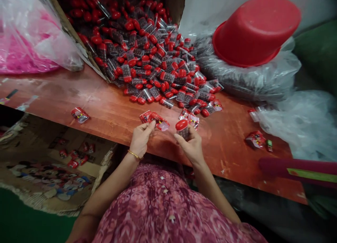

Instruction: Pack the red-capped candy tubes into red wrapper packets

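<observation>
Between thumb and fingers, my left hand [140,137] pinches a red printed wrapper [155,119] with a pale flap at its right end. My right hand [191,144] is closed around a small clear container [182,128] with a red cap, its cap end upward and dark contents showing through. Just behind that container, another red printed wrapper [190,116] lies on the reddish table [110,111]. Beyond both hands spreads a big heap of similar red-capped containers [158,67], spilling from a tipped cardboard box [76,43].
A red tub [258,29] stands upside down on a filled plastic bag [242,78] at the back right. One wrapped packet [80,115] lies on the left of the table. Below the front edge, an open carton [86,171] holds several red packets. A purple roll [279,167] juts in at right.
</observation>
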